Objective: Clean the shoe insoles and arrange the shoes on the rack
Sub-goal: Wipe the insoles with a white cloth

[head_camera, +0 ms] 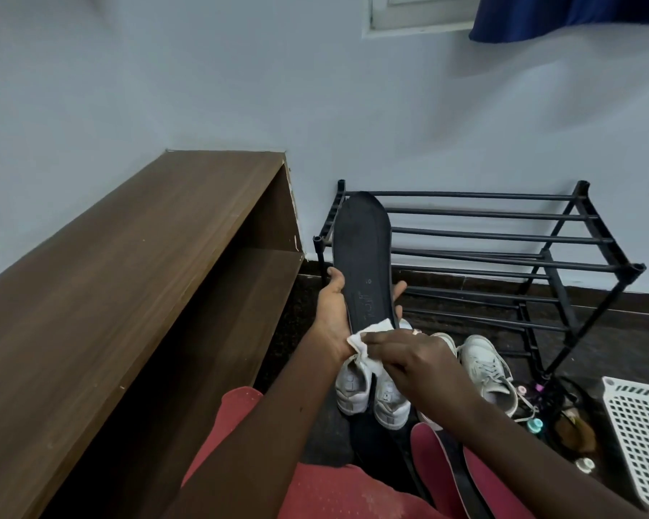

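Head view: one black insole [362,256] held up, one cloth [360,339] on its heel.
Left hand [334,312] fingers curl round the insole's edges; right hand [413,357] fingers, together, clamp the cloth. Below the fingers, four white shoes [353,387], one half hidden. Beyond the fingertips, one rack [502,236]. Far right, one basket [637,425], contents unseen.

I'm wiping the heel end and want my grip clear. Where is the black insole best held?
Take the black insole by its long edges just above the heel, from behind. It stands toe-up, thin and flat, so the left hand cupping its back, thumb on one edge and fingers on the other, leaves the face free for the cloth.
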`<action>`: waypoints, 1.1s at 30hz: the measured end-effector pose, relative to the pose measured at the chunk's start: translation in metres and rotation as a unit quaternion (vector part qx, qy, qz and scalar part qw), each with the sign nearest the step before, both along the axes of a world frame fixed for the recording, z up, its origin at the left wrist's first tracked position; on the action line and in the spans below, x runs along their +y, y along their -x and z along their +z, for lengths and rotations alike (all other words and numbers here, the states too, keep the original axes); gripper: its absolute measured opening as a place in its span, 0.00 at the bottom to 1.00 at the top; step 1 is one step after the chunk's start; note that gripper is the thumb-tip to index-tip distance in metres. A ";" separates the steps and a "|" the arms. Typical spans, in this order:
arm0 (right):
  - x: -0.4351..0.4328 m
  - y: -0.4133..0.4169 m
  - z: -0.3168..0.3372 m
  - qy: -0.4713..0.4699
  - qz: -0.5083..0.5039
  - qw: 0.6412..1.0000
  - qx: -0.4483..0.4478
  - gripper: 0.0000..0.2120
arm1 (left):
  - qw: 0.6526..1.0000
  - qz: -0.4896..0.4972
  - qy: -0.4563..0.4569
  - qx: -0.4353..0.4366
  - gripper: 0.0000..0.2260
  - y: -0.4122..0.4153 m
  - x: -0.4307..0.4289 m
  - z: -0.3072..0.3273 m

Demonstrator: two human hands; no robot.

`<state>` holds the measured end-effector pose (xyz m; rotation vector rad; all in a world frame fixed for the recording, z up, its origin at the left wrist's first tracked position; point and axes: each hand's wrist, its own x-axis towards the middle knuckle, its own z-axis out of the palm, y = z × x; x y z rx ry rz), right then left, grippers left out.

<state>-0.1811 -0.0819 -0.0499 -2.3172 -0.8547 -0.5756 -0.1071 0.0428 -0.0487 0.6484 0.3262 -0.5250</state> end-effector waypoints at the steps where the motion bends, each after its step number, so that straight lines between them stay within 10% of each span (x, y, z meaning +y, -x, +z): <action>1: -0.001 0.000 0.001 0.002 -0.005 1.000 -0.001 0.13 | 1.000 -0.007 -0.007 -0.002 0.35 0.001 -0.001 0.000; 11: 0.013 -0.008 0.041 -0.090 -0.107 0.988 0.071 0.15 | 0.996 -0.058 0.003 -0.062 0.33 0.043 -0.008 0.021; 24: 0.004 0.020 0.069 0.059 -0.096 0.992 0.057 0.10 | 1.000 0.003 0.009 -0.018 0.29 0.101 -0.016 0.049; 33: -0.007 0.038 0.071 0.035 0.053 0.998 0.024 0.11 | 0.997 0.048 0.058 -0.017 0.27 0.087 -0.011 0.054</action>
